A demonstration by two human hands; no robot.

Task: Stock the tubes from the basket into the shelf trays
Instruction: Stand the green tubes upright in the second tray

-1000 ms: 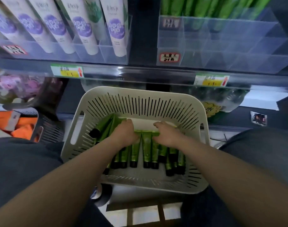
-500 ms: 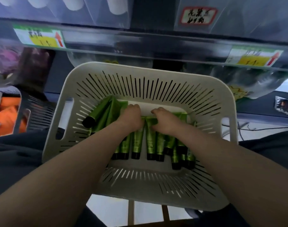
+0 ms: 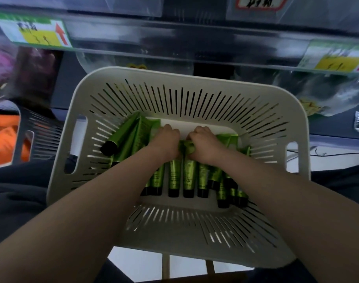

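Reaching into the white basket [image 3: 174, 74], the left hand [image 3: 166, 140] and the right hand [image 3: 205, 141] grip the green tubes [image 3: 188, 174] with curled fingers.

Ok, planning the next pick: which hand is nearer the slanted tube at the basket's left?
Left. The left hand sits just right of the slanted tube; the right hand is farther right.

The left hand [image 3: 166, 140] and right hand [image 3: 205, 144] gripped green tubes [image 3: 189, 176] by their flat ends inside the slotted basket [image 3: 195, 75].
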